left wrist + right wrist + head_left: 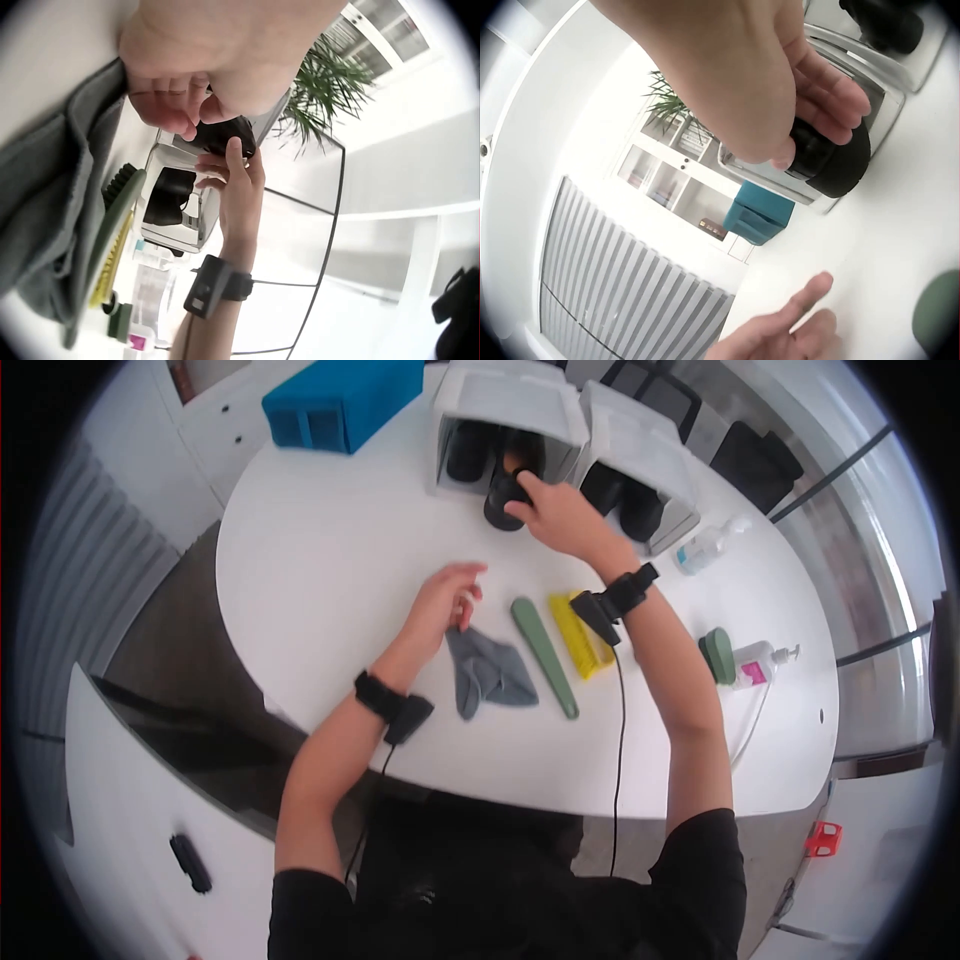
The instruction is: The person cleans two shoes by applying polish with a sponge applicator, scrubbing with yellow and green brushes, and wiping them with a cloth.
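My right hand [560, 515] reaches to the mouth of a white box [510, 400] and grips a black shoe [503, 510] by its near end. In the right wrist view, fingers and thumb lie on either side of the black shoe [844, 169], whose far part is hidden inside the box. Another black shoe [467, 452] stands beside it in the same box. My left hand [440, 600] hovers, loosely bent and holding nothing, by the top corner of a crumpled grey cloth [495, 672].
A long green-handled brush [545, 655] and a yellow brush [580, 635] lie right of the cloth. A second white box [640, 430] holds black shoes. Pump bottles [705, 548] and a green brush [716, 655] stand at the right. A blue box [345, 400] sits far left.
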### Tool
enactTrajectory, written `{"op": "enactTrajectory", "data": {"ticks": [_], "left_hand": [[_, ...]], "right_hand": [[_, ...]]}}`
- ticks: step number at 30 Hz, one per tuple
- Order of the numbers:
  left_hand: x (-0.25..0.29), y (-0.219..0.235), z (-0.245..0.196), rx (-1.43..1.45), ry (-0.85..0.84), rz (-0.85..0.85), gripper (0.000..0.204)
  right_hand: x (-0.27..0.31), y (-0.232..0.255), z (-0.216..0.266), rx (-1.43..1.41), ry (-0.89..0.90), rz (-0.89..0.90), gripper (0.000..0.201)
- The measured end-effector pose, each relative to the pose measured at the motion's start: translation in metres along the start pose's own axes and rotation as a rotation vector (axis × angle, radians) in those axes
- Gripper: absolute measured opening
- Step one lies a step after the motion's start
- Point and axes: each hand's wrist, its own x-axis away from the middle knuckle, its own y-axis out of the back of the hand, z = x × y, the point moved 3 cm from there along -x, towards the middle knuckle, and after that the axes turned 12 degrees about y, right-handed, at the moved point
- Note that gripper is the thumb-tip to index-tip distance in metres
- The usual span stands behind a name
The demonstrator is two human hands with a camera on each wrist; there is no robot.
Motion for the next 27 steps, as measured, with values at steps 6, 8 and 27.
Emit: {"op": "enactTrajectory", "data": {"ticks": [6, 8, 27], "left_hand": [[0.0, -0.008, -0.003, 0.011, 0.007, -0.032, 0.03], [-0.002, -0.007, 0.001, 0.04, 0.011, -0.084, 0.029], [0.002, -0.014, 0.01, -0.153, -0.097, -0.088, 0.021]], "right_hand": [[-0.056, -0.021, -0.062, 0.006, -0.086, 0.015, 0.042], [-0.078, -0.035, -0.09, 0.084, -0.273, 0.114, 0.041], [-0.123, -0.079, -0.057, -0.039, -0.244, -0.117, 0.066]]}}
